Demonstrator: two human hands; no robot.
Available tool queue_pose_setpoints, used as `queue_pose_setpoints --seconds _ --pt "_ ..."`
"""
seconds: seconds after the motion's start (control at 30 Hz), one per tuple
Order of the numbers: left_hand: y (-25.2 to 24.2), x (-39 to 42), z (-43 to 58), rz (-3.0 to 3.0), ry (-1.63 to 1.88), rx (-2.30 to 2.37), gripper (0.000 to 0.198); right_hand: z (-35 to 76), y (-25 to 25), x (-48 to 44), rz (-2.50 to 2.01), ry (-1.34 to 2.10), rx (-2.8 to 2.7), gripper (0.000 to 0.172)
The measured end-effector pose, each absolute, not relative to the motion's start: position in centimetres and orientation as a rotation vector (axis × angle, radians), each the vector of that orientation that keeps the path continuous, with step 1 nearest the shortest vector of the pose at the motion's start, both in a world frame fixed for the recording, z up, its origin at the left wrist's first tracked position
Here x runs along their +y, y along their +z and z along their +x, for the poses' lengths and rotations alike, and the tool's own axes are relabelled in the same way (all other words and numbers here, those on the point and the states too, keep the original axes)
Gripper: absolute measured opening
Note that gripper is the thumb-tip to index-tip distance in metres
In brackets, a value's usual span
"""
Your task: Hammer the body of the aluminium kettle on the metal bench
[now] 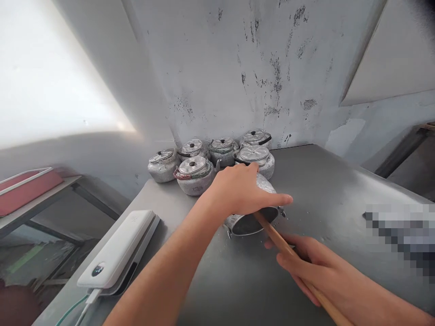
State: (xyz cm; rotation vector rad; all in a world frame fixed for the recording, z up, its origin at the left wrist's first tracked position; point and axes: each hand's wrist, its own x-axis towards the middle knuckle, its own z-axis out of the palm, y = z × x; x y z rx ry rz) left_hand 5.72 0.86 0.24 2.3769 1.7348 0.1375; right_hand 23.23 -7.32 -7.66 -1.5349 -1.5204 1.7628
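A metal kettle [267, 184] lies tilted on the table with its open mouth facing me and no lid on it. My left hand [241, 188] is laid over the top of its body and grips it, thumb stretched to the right. Its fingertips are hidden behind the kettle. My right hand [311, 262] is closed round a wooden stick [277, 237], whose far end goes into the kettle's mouth. What that end looks like inside is hidden.
Several lidded metal kettles [193, 174] stand grouped at the back against a stained wall [220, 68]. A white power bank [118, 246] with cables lies on the grey table [217, 290] at left. A red object [30, 190] rests on a side shelf. Something pixelated is at right.
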Motion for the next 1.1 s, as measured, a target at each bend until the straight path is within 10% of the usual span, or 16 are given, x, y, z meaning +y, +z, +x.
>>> queue_pose_setpoints --seconds 1.1 --pt "-0.1 1.5 5.3 2.324 0.128 1.759 0.102 22.9 -9.3 -7.5 -1.493 1.810 -1.688 0.034"
